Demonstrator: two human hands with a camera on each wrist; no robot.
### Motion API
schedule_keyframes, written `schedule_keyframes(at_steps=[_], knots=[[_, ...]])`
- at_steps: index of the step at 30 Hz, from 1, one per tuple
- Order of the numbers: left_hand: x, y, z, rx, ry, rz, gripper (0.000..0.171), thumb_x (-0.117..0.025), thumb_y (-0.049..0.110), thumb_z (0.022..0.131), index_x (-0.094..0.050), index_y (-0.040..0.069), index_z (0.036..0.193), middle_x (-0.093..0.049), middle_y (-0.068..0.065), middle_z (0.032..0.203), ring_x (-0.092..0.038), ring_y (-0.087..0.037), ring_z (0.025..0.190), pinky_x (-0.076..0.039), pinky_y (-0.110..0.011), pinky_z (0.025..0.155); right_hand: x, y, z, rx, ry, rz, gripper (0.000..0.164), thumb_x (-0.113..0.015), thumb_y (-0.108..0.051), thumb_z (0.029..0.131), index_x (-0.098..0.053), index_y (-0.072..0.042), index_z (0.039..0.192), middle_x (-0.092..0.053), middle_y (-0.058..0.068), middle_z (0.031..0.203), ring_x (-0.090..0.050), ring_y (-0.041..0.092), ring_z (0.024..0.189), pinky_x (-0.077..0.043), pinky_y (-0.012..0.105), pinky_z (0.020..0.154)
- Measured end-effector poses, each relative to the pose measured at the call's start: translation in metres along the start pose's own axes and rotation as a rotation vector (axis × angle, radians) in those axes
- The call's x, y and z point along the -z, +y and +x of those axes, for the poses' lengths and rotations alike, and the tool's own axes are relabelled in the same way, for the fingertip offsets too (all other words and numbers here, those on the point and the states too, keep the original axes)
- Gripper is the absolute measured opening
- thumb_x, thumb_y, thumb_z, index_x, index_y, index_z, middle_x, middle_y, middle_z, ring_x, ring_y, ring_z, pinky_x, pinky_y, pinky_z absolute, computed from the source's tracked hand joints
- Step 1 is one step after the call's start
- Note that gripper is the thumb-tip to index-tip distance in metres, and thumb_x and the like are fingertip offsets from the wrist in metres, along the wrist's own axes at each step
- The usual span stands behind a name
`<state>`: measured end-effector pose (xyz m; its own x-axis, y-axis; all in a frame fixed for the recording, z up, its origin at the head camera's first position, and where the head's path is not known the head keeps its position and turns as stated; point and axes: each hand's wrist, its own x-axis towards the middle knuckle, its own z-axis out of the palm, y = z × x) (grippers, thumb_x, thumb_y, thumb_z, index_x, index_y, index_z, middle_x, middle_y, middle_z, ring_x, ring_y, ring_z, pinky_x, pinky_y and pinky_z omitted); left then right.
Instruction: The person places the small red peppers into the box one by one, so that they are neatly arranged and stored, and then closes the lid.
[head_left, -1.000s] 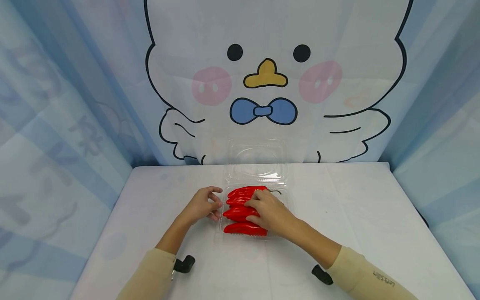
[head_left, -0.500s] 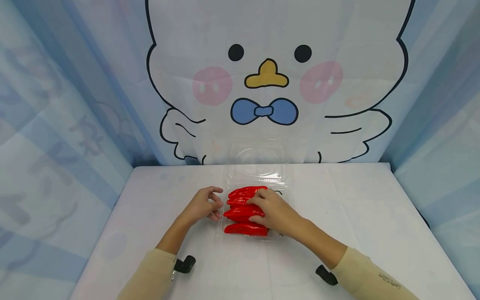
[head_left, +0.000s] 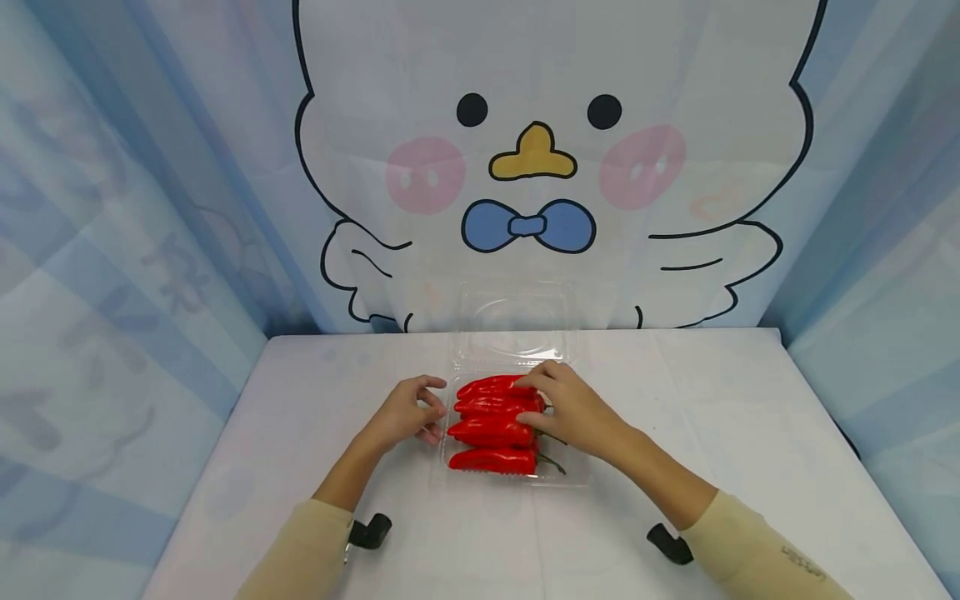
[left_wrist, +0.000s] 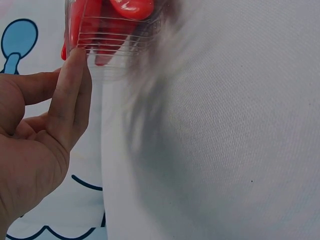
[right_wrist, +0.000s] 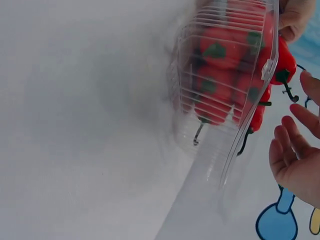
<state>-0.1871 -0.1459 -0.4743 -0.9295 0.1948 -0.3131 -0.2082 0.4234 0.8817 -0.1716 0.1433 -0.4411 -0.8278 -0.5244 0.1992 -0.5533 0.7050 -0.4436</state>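
Observation:
Red chili peppers (head_left: 492,460) with green stems lie side by side in a clear plastic box (right_wrist: 272,55). In the right wrist view they are stacked in layers, and the top ones rise above the rim. My left hand (head_left: 403,414) is at the box's left side; its fingertips touch the ribbed wall in the left wrist view. Over the stem ends at the right is my right hand (head_left: 573,410). Its fingers are spread and loosely bent, apart from the peppers in the right wrist view, and hold nothing. The hand partly hides some stems in the head view.
The box's clear lid (head_left: 516,312) stands raised at the back, against a curtain (head_left: 697,292) with a cartoon bird. A white cloth covers the table (head_left: 675,392). Black wrist mounts (head_left: 670,544) stick out near both sleeves.
My right hand has let go of the peppers and drawn back to the right, uncovering their stem ends. The left hand has stayed beside the box.

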Motion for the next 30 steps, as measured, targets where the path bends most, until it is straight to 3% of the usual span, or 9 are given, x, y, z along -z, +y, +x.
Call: schedule_keyframes(at_steps=[16, 30], knots=[[0.0, 0.001, 0.0, -0.002, -0.005, -0.011, 0.048, -0.066, -0.003, 0.096, -0.054, 0.001, 0.143, -0.065, -0.014, 0.098, -0.067, -0.019, 0.059, -0.064, -0.033, 0.058, 0.014, 0.038, 0.019, -0.109, 0.104, 0.114, 0.058, -0.084, -0.025, 0.087, -0.061, -0.009, 0.138, -0.059, 0.013, 0.14, -0.058, 0.033, 0.13, -0.056, 0.053, 0.105], [0.0, -0.001, 0.001, 0.004, 0.003, -0.006, 0.048, -0.067, 0.0, 0.096, -0.054, 0.002, 0.142, -0.065, -0.014, 0.099, -0.068, -0.02, 0.06, -0.064, -0.033, 0.059, 0.025, 0.083, 0.04, -0.218, 0.18, 0.14, 0.063, -0.077, -0.024, 0.094, -0.053, -0.009, 0.149, -0.056, 0.017, 0.15, -0.051, 0.038, 0.14, -0.045, 0.059, 0.115]])
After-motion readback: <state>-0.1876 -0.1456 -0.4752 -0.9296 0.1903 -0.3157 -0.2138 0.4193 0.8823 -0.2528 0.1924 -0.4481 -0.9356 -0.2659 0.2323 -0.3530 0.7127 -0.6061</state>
